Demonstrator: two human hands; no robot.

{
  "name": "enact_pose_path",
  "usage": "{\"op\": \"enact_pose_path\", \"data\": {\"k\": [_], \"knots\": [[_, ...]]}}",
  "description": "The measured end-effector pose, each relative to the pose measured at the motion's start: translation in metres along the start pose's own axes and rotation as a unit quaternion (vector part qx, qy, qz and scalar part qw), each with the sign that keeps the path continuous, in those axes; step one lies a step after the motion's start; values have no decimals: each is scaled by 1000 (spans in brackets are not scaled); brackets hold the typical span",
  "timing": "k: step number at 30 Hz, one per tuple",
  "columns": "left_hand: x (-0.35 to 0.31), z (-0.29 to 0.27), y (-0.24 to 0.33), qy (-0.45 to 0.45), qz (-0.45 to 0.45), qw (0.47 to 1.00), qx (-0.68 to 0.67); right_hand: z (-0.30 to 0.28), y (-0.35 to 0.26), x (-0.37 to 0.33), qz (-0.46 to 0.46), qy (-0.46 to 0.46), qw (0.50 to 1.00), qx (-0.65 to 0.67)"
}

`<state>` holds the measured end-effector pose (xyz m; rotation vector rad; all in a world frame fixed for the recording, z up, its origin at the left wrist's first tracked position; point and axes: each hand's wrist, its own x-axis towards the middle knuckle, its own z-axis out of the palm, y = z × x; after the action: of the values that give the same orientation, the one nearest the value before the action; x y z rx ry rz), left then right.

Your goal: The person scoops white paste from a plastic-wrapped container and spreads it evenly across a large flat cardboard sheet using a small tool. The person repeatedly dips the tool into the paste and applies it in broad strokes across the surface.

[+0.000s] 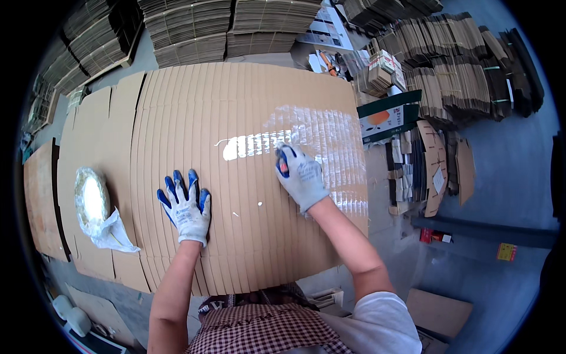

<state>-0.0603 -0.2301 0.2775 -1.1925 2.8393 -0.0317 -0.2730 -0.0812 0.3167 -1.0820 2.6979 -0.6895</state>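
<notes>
Wide sheets of brown cardboard (236, 236), marked by many parallel lines, lie in front of me. My left hand (187, 209), in a white and blue glove, rests flat on them with its fingers spread. My gloved right hand (299, 176) is closed around something mostly hidden, with a small orange-pink patch showing. It is at the lower right end of a thick streak of white glue (236, 148). Thin, shiny wet glue (330, 135) covers the cardboard's right side. At far left stands a round, plastic-wrapped bowl (78, 192) with white glue (92, 200) inside.
Bundled cardboard stacks (188, 29) stand beyond the far edge, with more flat bundles (448, 82) at the upper right. A dark green printed carton (386, 118) sits close by the right edge. Red and yellow small boxes (506, 252) lie on the floor at right.
</notes>
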Motion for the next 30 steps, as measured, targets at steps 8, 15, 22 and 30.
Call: {"op": "enact_pose_path", "data": {"k": [8,15,22,30], "knots": [[0,-2,-1,-20,-9,1000,2,11,1,-57,-97,29,994,-48],[4,-3,1,-27,-6,1000,10,-11,65,-46,151,2,985,-85],[3,10,-7,22,11,1000,14,15,19,-96,0,-48,997,-64],[5,10,-7,37,9,999,30,-9,54,-127,19,69,997,-27]]}}
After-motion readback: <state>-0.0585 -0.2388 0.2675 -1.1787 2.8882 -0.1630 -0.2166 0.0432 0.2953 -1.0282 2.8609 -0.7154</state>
